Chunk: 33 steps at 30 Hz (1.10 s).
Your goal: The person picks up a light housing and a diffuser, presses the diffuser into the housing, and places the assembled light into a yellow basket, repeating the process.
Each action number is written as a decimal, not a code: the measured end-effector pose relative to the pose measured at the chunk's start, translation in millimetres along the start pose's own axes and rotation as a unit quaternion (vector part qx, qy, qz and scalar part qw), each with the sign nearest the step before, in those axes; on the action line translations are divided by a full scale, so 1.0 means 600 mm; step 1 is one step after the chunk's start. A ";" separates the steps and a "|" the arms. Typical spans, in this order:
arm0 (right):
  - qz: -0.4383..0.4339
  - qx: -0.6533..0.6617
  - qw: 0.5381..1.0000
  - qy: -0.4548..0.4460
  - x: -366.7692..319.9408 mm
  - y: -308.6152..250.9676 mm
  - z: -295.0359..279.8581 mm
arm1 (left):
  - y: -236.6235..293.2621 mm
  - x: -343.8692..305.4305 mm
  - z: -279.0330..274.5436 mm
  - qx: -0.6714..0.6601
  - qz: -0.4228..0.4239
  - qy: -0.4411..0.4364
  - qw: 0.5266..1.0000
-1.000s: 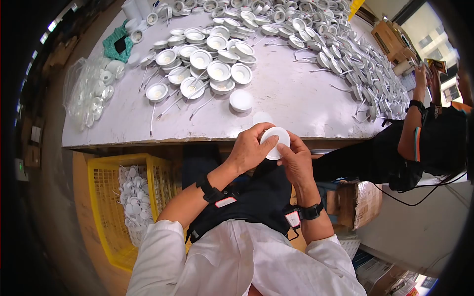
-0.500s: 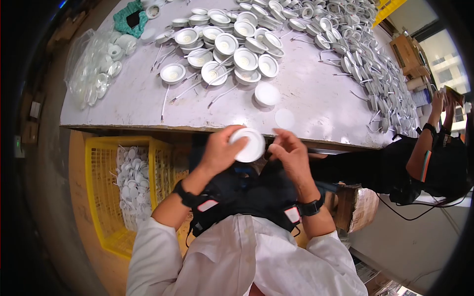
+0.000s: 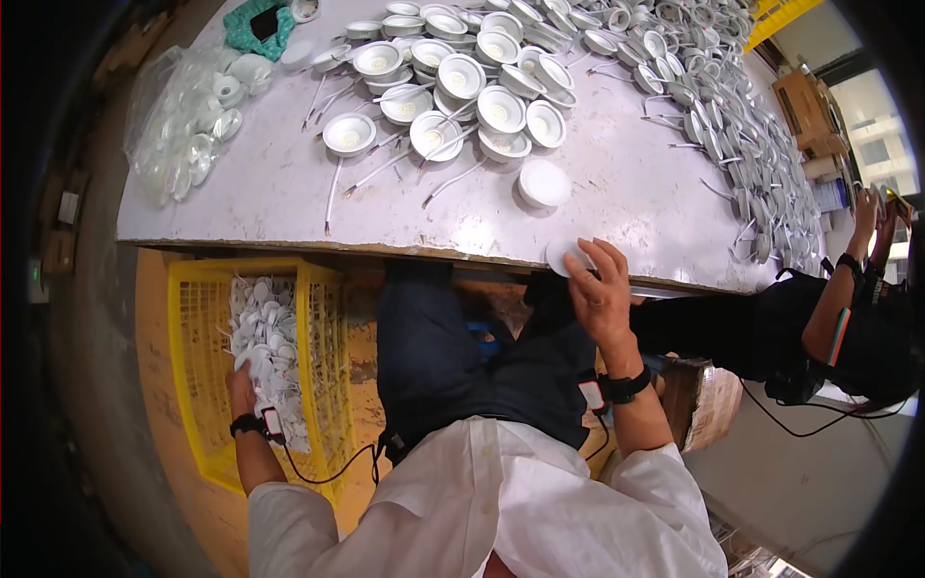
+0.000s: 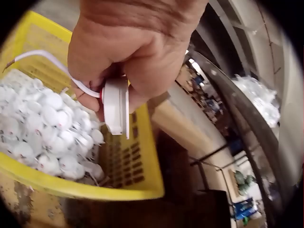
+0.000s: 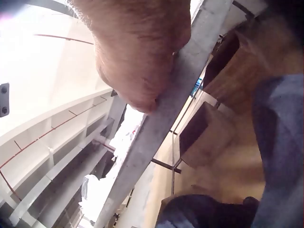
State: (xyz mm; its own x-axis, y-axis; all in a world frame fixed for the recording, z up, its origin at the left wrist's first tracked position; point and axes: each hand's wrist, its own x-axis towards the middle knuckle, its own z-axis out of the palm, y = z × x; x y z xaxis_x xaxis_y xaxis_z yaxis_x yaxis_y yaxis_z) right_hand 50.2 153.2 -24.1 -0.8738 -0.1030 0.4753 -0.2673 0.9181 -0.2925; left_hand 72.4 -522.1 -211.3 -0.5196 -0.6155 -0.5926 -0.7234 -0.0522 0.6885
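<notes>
One white lamp (image 4: 114,109) is pinched across its faces by fingers of the left hand (image 4: 128,52) over the yellow crate (image 4: 95,191), apparently to leave its wire (image 4: 49,57) clear. A disc (image 3: 560,256) is touched by loosely spread fingers of the right hand (image 3: 606,297) at the near edge of the counter (image 3: 482,220), likely for easy lifting.

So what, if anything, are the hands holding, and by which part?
Left hand: a white round corded piece, pinched across its opposite faces. Whether the right hand grips the flat white disc cannot be told.
</notes>
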 end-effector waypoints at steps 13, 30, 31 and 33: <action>0.504 0.617 0.597 0.093 0.048 -0.071 -0.032 | 0.177 -0.367 0.278 0.107 0.195 -0.369 0.902; 0.477 0.634 0.606 0.048 -0.007 -0.111 -0.073 | 0.328 -0.638 0.504 0.040 0.777 -0.377 0.503; 0.471 0.637 0.608 0.053 -0.009 -0.104 -0.074 | 0.337 -0.638 0.502 0.038 0.782 -0.375 0.497; 0.501 0.712 0.491 -0.031 -0.013 -0.093 -0.071 | 0.354 -0.641 0.501 0.082 0.833 -0.359 0.412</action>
State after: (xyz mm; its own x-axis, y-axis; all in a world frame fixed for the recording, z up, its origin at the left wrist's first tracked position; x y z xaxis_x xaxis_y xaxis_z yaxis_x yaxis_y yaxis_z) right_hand 89.1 118.8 24.0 -0.8551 0.0766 -0.5127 0.3348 -0.6736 -0.6589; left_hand -18.3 -60.2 37.2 -0.3152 0.7057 0.6346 0.9199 0.0628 0.3871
